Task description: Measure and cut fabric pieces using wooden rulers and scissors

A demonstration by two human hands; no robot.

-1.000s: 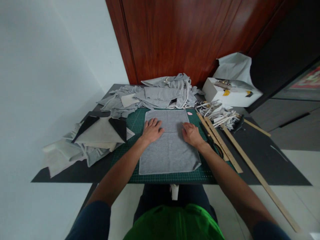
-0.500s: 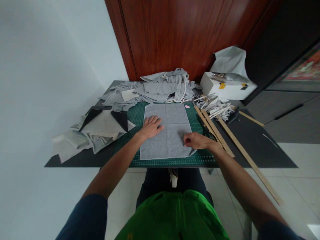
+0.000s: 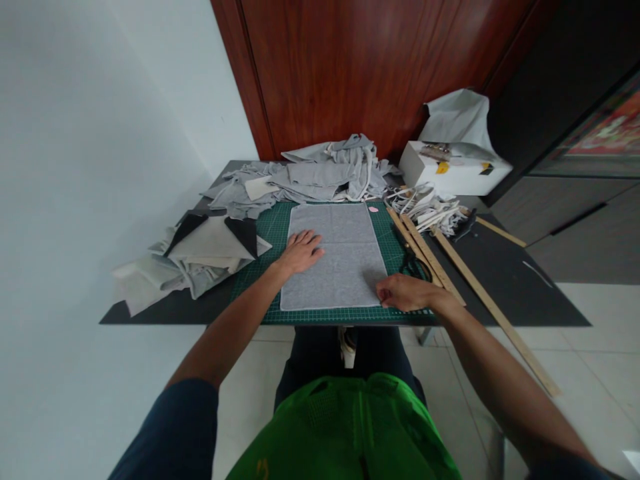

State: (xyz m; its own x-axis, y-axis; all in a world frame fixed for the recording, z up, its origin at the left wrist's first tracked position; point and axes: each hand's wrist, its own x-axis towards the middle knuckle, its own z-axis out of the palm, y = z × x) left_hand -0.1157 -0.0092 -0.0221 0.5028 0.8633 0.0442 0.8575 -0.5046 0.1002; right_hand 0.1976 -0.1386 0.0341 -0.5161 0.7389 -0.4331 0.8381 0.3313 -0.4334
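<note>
A rectangular grey cloth [image 3: 336, 253] lies flat on a green cutting mat [image 3: 270, 233] on the black table [image 3: 515, 287]. My left hand [image 3: 300, 252] rests flat on the cloth's left edge, fingers spread. My right hand [image 3: 403, 292] is at the cloth's near right corner, fingers curled and pinching the corner against the mat.
A heap of grey fabric pieces [image 3: 310, 179] sits behind the mat. Folded beige and black fabric [image 3: 207, 245] lies to the left. Wooden rulers [image 3: 450, 267], scissors [image 3: 413, 263], white strips [image 3: 430, 210] and a white box [image 3: 453, 175] are to the right.
My right hand slid from the cloth's middle right toward me to the near right corner. The left hand stayed on the left edge. The camera view shifted back slightly.
</note>
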